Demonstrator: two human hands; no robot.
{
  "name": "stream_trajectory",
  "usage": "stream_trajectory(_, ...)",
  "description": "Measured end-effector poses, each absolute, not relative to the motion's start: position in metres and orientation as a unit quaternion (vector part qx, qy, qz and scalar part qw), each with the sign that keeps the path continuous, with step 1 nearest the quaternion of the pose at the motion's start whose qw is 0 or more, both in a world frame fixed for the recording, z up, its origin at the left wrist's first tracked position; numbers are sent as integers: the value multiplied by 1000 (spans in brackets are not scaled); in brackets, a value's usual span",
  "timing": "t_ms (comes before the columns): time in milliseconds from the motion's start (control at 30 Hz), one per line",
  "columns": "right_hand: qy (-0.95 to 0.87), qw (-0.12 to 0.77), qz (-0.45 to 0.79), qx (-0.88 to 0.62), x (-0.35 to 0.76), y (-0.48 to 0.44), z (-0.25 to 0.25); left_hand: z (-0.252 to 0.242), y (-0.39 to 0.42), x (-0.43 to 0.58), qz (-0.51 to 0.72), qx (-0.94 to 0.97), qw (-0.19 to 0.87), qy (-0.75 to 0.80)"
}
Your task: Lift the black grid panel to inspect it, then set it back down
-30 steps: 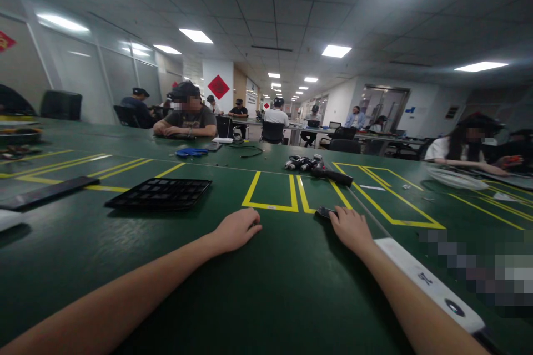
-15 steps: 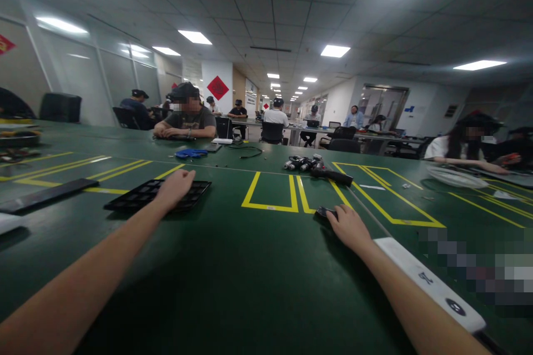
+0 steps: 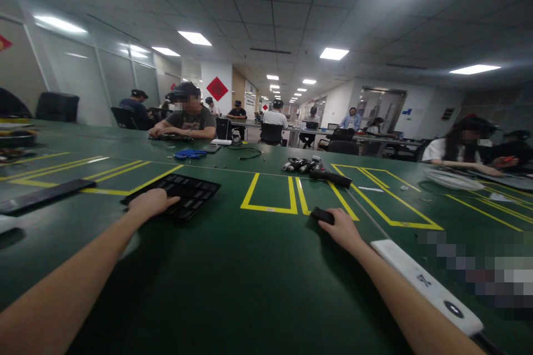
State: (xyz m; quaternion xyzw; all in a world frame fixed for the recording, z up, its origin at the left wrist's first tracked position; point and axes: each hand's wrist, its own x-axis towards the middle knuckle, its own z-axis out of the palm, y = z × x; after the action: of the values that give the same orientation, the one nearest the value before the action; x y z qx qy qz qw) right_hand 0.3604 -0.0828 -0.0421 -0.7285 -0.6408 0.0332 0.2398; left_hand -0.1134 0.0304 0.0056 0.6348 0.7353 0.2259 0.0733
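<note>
A black tray divided into compartments (image 3: 195,197) is on the green table (image 3: 250,266) to the left of centre. My left hand (image 3: 150,203) is closed on its near left edge, the thumb lying over the top; the fingers underneath are hidden. To the right, my right hand (image 3: 343,227) grips a small black block-like object (image 3: 322,215) by its right end, just by the near edge of a yellow taped outline (image 3: 270,210). What this object is, I cannot make out.
A white power strip (image 3: 425,283) lies under my right forearm. Beyond are a black cylindrical tool (image 3: 331,178), a bundle of dark cables (image 3: 303,164) and a blue cloth-like item (image 3: 189,154). A long black bar (image 3: 50,197) lies left. People sit across the table and at right.
My left hand has moved left and down from above the tray to its near left edge. The tray has shifted right and turned. The small object in my right hand shows more fully.
</note>
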Motion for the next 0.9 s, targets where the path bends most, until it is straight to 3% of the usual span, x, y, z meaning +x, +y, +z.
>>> stream_trajectory(100,-660,316,117,-672,337,-92,-33,6,17,-62,186,664,70,721)
stream_trajectory(333,-695,420,309,-495,287,-122,-31,-12,-43,73,301,824,213,430)
stream_trajectory(533,-741,429,295,-424,286,-121,-43,-30,-74,82,273,855,299,323)
stream_trajectory(767,-731,455,249,-444,278,-125,-47,-34,-83,83,253,845,300,365)
stream_trajectory(900,-733,449,243,-449,271,-125,-48,-23,-77,82,252,808,368,385)
